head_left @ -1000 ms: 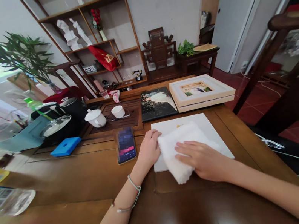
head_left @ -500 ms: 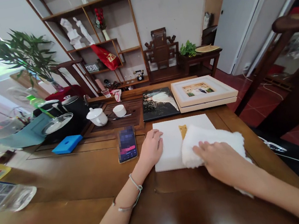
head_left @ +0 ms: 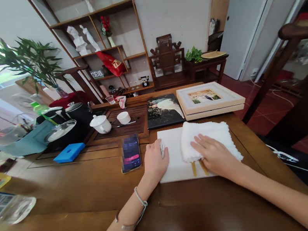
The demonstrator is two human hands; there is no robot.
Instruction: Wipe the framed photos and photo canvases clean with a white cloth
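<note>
A white flat board [head_left: 175,155], like a picture panel, lies on the brown wooden table [head_left: 94,180] in front of me. A white fluffy cloth [head_left: 205,136] covers its right part. My right hand [head_left: 213,154] lies flat on the cloth with fingers stretched out, pressing it onto the board. My left hand [head_left: 155,160] rests on the board's left edge, fingers curled over it, holding it steady. Two yellow marks [head_left: 198,168] show on the board near the front edge, just below the cloth.
A phone [head_left: 130,153] lies left of the board. Behind are a dark photo print [head_left: 163,110] and stacked white frames [head_left: 208,99]. A tea tray with cups [head_left: 122,120], kettles [head_left: 78,112], a blue block [head_left: 68,152] stand left. A plastic bottle [head_left: 6,207] lies far left.
My right hand has slid the cloth from the board's front left to the right, then back toward the far middle. The left hand stays on the board's left edge.
</note>
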